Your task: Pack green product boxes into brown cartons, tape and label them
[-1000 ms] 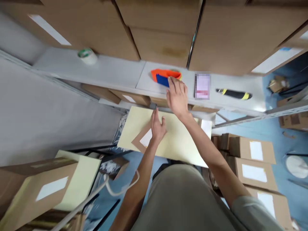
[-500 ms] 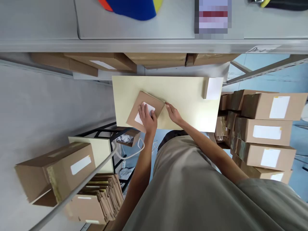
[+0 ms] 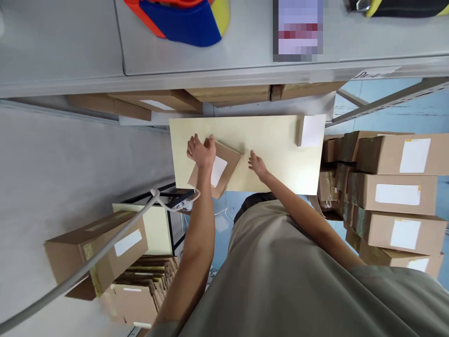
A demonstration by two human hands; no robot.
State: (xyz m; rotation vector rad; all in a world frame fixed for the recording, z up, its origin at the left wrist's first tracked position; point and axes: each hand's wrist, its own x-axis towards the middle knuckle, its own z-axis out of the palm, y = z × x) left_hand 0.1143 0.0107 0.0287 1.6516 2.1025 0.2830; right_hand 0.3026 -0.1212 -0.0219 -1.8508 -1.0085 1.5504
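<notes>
A small flat cardboard box (image 3: 224, 171) with a white label lies on a pale yellow table top (image 3: 273, 154), overhanging its near edge. My left hand (image 3: 201, 150) curls over the box's far left corner and grips it. My right hand (image 3: 257, 164) rests on the table just right of the box, fingers spread and touching nothing else. A small white-labelled packet (image 3: 311, 131) sits at the table's far right corner.
A grey shelf (image 3: 70, 42) above holds an orange, blue and yellow tape dispenser (image 3: 180, 18) and a black and yellow tool (image 3: 400, 7). Labelled cardboard boxes (image 3: 389, 192) are stacked at right. Another box (image 3: 96, 252) and flattened cartons (image 3: 147, 281) lie lower left. A grey wall stands left.
My right hand came down from the tape dispenser on the shelf to the table beside the box. My left hand slid from the label to the box's far left corner. The box turned slightly.
</notes>
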